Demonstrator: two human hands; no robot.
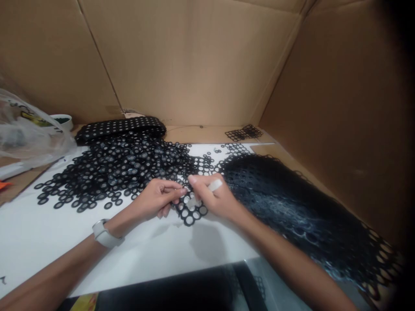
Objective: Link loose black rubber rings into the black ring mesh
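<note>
My left hand (pixel 161 195), with a pale watch (pixel 105 233) on its wrist, has thumb and fingers pinched together. What sits between its fingertips is too small to make out. Close beside it, my right hand (pixel 212 194) is closed on a small black mesh of joined rings (pixel 189 219), which hangs below the fingers over the white surface. White tape (pixel 214 185) is wrapped round a finger of the right hand. The fingertips of both hands nearly meet at the mesh's upper edge. Just behind lies a big pile of loose black rings (pixel 119 168).
A large heap of black ring mesh (pixel 279 194) lies at right. Behind the pile sits a dotted black roll (pixel 121 128). A clear plastic bag (pixel 29 129) and a white bowl (pixel 63 122) stand at left. Cardboard walls (pixel 194 60) enclose the white work surface (pixel 129 259).
</note>
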